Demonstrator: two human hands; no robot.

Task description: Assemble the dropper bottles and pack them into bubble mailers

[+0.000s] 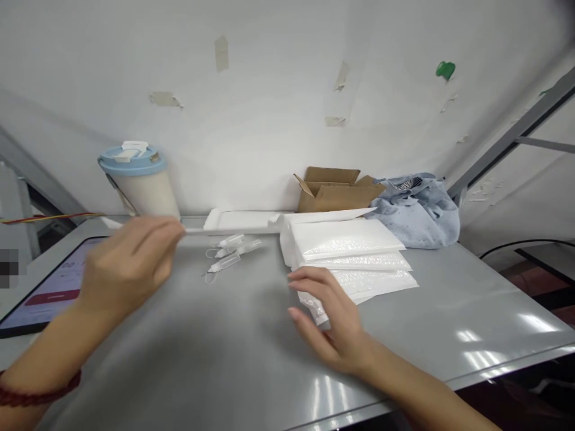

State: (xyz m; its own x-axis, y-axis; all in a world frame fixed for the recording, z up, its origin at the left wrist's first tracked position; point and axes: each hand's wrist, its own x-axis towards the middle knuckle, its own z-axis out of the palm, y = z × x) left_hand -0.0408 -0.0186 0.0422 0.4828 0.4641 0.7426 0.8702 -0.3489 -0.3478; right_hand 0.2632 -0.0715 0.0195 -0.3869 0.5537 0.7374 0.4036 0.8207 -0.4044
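Observation:
My left hand (132,260) is raised above the left part of the table, its fingers pinched on a thin white strip (229,231). This strip stretches right to the padded bubble mailers (350,236), and a short end pokes out left of the hand. Whether it is joined to the top mailer I cannot tell. The white mailers lie in a slightly fanned stack. My right hand (332,320) is at the stack's near left corner, fingers apart and curved, holding nothing. Small clear squeeze bottles (227,261) with thin tips and loops lie between the hands, beyond them.
A cup with a blue lid (132,161) stands at the back left, behind a tablet (54,293). At the back are a flat white packet (245,219), an open cardboard box (341,194) and a light blue cloth bundle (417,212). A wall closes off the grey table (215,371).

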